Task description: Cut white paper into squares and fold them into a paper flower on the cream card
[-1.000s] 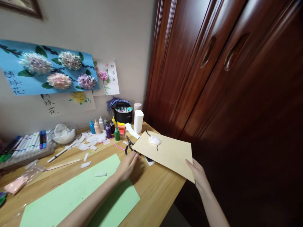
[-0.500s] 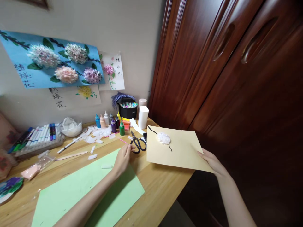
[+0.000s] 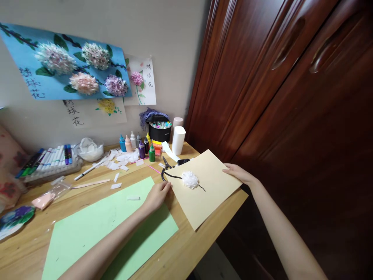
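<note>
Cream sheet (image 3: 204, 194) lies between left hand (image 3: 157, 194) and right hand (image 3: 237, 174).

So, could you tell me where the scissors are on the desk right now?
In the head view, the black scissors lie mid-desk, partly under the far-left edge of the cream sheet, just beyond the left hand and in front of the paint bottles.

Both hands on the tan card (image 3: 204, 190): left hand (image 3: 157, 194) at its near edge, right hand (image 3: 237, 174) at the far corner, white paper flower (image 3: 190, 180) in the middle.
</note>
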Demonstrator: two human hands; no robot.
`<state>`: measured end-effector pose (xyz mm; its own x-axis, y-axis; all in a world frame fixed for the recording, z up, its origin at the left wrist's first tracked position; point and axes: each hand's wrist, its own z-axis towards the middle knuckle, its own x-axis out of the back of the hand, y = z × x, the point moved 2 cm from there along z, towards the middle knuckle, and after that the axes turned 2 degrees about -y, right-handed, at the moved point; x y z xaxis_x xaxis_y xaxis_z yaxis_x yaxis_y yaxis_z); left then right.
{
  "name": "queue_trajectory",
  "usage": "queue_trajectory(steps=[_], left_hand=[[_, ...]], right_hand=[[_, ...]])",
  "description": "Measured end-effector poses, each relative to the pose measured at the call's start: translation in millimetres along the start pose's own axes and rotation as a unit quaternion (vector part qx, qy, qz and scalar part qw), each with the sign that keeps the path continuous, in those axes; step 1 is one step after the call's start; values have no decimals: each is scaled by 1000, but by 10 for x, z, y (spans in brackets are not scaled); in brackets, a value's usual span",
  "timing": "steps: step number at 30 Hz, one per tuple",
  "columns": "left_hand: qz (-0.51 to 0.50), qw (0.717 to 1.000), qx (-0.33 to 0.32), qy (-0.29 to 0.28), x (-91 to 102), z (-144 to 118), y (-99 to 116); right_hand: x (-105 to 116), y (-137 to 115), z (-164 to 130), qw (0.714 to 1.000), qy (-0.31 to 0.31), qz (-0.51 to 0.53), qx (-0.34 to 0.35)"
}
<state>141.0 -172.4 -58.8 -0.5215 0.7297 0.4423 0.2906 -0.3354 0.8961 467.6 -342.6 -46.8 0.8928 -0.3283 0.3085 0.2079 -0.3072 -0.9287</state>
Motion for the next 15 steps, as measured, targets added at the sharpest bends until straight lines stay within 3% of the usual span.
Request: queue_trajectory(steps=[2, 5, 8, 9, 11, 13, 15], left_hand=[[26, 999, 3, 25, 98, -16, -21], [47, 998, 9, 50, 329, -106, 23], [37, 997, 6, 66, 634, -358, 252], [14, 998, -9, 67, 738, -491, 379], [-51, 995, -60, 66, 929, -831, 681], [-121, 985, -107, 56, 1077, -1236, 975], [-143, 979, -132, 66, 1176, -1642, 1179]], right_hand=[[9, -101, 145, 992, 52, -111, -19], [-53, -334, 239, 938, 174, -295, -53], [-364, -738, 168, 903, 218, -367, -47], [-539, -920, 115, 883, 209, -420, -36], [-997, -1320, -5, 885, 117, -449, 26], [-1538, -1738, -111, 895, 4, -423, 142], [-2075, -2089, -129, 883, -62, -404, 231]])
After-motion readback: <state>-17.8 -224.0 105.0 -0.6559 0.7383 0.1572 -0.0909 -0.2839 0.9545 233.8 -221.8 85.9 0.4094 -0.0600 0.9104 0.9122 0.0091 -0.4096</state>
